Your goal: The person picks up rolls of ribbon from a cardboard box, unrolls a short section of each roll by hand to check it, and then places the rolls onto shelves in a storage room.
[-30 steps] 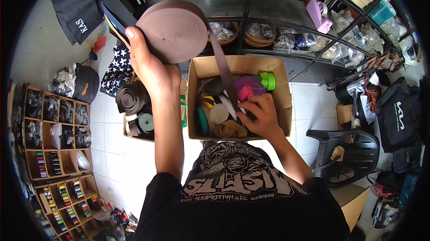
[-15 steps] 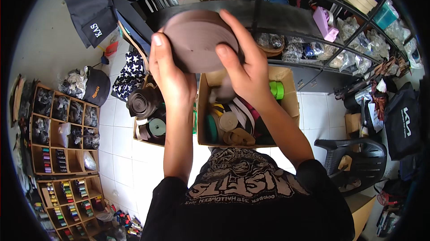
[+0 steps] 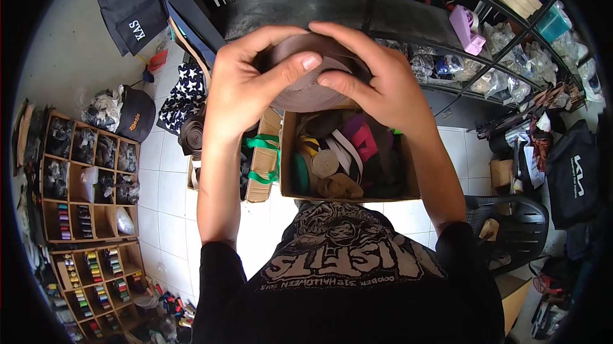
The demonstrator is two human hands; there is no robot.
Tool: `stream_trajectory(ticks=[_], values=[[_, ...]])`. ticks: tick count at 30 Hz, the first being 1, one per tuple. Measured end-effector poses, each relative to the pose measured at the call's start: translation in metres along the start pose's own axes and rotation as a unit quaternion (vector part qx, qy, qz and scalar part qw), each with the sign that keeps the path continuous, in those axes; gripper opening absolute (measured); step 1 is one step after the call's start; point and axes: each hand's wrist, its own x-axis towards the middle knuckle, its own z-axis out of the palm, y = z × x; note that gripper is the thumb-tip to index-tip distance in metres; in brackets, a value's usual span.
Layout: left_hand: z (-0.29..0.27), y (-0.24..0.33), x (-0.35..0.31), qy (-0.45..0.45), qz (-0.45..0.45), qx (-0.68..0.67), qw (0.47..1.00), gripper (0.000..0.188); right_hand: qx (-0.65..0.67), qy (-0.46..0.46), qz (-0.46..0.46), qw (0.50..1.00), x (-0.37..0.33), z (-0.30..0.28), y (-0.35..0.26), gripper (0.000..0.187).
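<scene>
Between my two hands is a wide coil of brown webbing tape [image 3: 313,91], raised above an open cardboard box [image 3: 287,152]. My left hand [image 3: 246,72] curls round its left side, thumb across the face. From the other side my right hand [image 3: 377,76] grips it, fingers over the top rim and thumb near the coil's middle. Both thumb tips almost meet. Inside the box below lie a cream roll [image 3: 324,164], a teal roll [image 3: 300,175], a tan strap coil [image 3: 340,185], a white strap [image 3: 348,149] and magenta webbing [image 3: 363,138].
Left of the box, a second carton [image 3: 262,165] has green ribbon and a dark rolled strap [image 3: 191,136]. Wooden cubbies with thread spools [image 3: 92,267] stand at left. Ahead runs a black metal shelf [image 3: 408,28] with bagged goods. A black plastic chair [image 3: 511,229] is at right.
The coil has moved slightly right and down, and its blur has gone. My left thumb has swung from the rim onto its face, and both hands now wrap it more closely.
</scene>
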Motion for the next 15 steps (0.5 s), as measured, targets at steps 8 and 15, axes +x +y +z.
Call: stream_trajectory(ticks=[8, 15], values=[[0.013, -0.007, -0.005, 0.000, -0.042, -0.064, 0.997, 0.023, -0.075, -0.024, -0.049, 0.996, 0.002, -0.005, -0.002, 0.045], [0.008, -0.017, -0.007, 0.163, -0.064, -0.118, 0.977, 0.030, -0.073, -0.020, -0.065, 0.995, 0.004, -0.006, 0.005, 0.043]])
